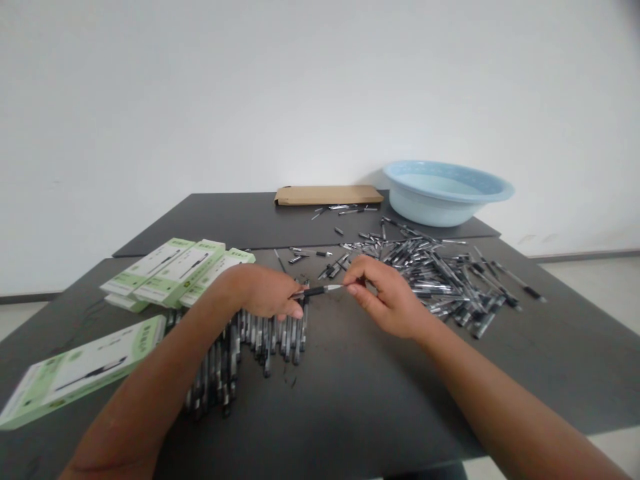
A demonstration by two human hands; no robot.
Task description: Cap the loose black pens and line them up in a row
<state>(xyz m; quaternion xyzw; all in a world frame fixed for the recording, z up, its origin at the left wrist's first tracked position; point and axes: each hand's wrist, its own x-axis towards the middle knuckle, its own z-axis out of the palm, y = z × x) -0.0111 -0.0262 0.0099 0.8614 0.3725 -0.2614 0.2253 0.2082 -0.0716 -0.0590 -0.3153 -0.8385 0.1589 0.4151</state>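
My left hand (267, 291) is closed round the barrel end of a black pen (320, 290) held level over the dark table (350, 393). My right hand (387, 293) pinches the pen's silver tip between thumb and fingers. Under my left hand and forearm lies a row of several black pens (270, 340) laid side by side. To the right of my right hand spreads a loose heap of pens and pen parts (440, 273).
Green-and-white pen boxes (175, 270) lie at the left, one more (80, 373) near the front left edge. A light blue basin (445, 190) and a flat brown cardboard box (327, 195) sit at the back by the white wall.
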